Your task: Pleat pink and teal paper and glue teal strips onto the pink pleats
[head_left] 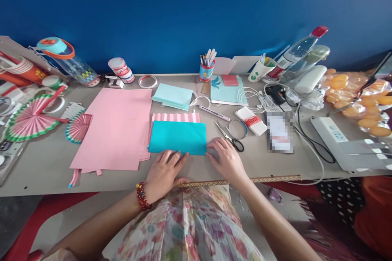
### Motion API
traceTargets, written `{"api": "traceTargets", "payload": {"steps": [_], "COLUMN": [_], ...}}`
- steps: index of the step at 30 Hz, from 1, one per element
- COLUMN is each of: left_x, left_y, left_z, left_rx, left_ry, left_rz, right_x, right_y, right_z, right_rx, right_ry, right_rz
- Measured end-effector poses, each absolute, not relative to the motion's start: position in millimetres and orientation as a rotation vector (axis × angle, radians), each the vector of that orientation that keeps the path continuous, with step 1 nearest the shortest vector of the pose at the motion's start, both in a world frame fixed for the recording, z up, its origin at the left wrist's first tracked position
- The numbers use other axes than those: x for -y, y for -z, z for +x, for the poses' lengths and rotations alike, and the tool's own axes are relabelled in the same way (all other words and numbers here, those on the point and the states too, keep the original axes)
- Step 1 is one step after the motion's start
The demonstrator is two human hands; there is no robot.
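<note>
A bright turquoise paper [177,136] lies flat near the table's front, partly over a pink-and-white pleated paper [183,117]. My left hand [167,171], with a red bead bracelet at the wrist, rests at the sheet's lower edge with fingers spread. At its lower right corner, my right hand [226,159] touches the edge with its fingertips, fingers apart. Black-handled scissors [229,136] lie open just beyond my right hand. Large pink sheets [118,128] are stacked to the left, and folded light blue paper [173,96] lies behind the turquoise sheet.
Pleated paper fans [32,118] and a tilted water bottle [73,65] are at the left. A pen cup [207,69] stands at the back. A pen [214,113], white cables, a phone [280,132], a power strip [330,130] and bagged orange fruit [367,108] lie rightward.
</note>
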State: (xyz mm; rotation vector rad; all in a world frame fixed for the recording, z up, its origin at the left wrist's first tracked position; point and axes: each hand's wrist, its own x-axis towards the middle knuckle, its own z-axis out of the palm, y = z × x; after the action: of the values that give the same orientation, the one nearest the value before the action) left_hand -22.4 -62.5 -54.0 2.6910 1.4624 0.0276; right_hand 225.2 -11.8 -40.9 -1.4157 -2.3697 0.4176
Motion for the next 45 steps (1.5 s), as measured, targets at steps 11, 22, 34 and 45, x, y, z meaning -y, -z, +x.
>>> {"api": "traceTargets", "payload": {"steps": [11, 22, 34, 45], "left_x": [63.0, 68.6, 88.1, 94.3], "left_y": [50.5, 58.9, 56.0, 62.7], "left_z": [-20.1, -25.6, -68.4, -70.2], "left_rx": [-1.469, -1.506, -1.781, -1.769], "left_ry": [-0.079, -0.163, -0.170, -0.208], "left_rz": [2.655, 2.627, 2.621, 2.660], "right_x": [49.7, 57.5, 56.3, 58.6], "right_y": [54.2, 56.4, 68.1, 69.9], "right_z": [210.4, 231.4, 235.5, 243.3], "right_rx": [2.551, 2.479, 2.493, 2.454], "right_ry": [-0.225, -0.178, -0.094, -0.052], "right_rz": [-1.382, -1.452, -1.388, -1.390]}}
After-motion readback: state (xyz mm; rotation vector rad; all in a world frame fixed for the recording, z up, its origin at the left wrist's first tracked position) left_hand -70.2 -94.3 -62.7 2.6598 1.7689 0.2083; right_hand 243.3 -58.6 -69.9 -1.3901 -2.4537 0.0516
